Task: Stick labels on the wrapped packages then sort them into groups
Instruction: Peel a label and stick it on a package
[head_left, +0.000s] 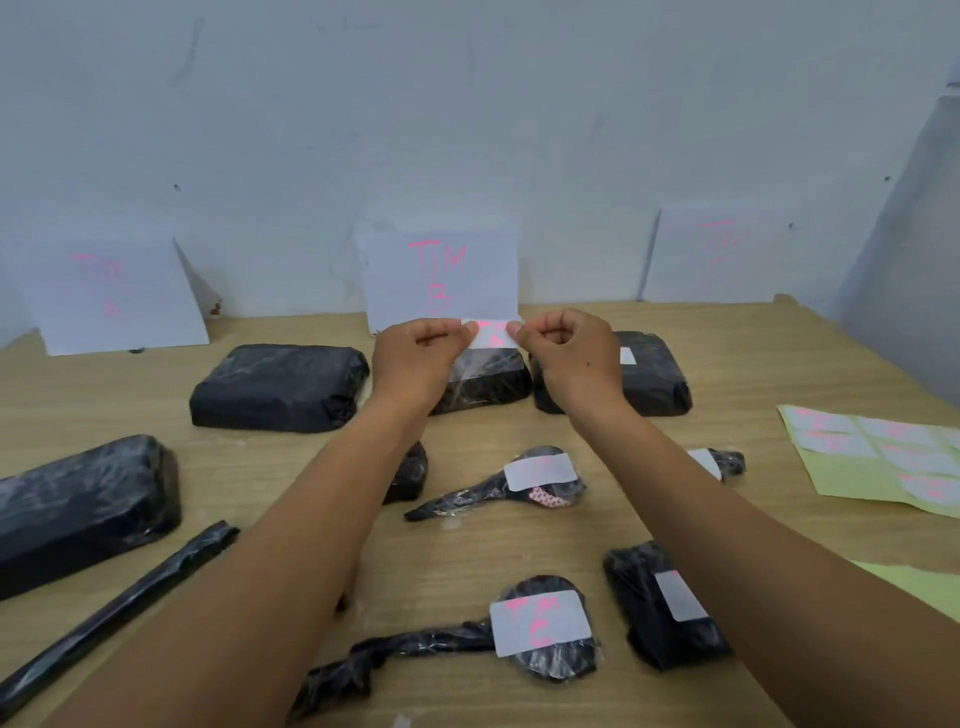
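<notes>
Label (491, 332), white with pink writing: I hold it stretched flat between my two hands, right at the foot of the middle sign (441, 275), the one marked "TIM B". My left hand (415, 358) pinches the label's left end between thumb and forefinger. My right hand (571, 353) pinches the right end the same way, and the other fingers of both are curled in. Just in front of the sign, under the label, a black wrapped package (488, 384) lies on the bench (753, 364); I cannot tell whether the label touches it. A broad package (280, 387) lies in front of the sign to its left, and a labelled package (654, 379) in front to its right. Well to the right of the sign lies a yellow sticker sheet (878, 457). Further out from the sign, towards me, a paddle-shaped package (519, 483) carries a white sticker, and nearer still lies a second paddle (545, 634) with pink writing on its sticker.
</notes>
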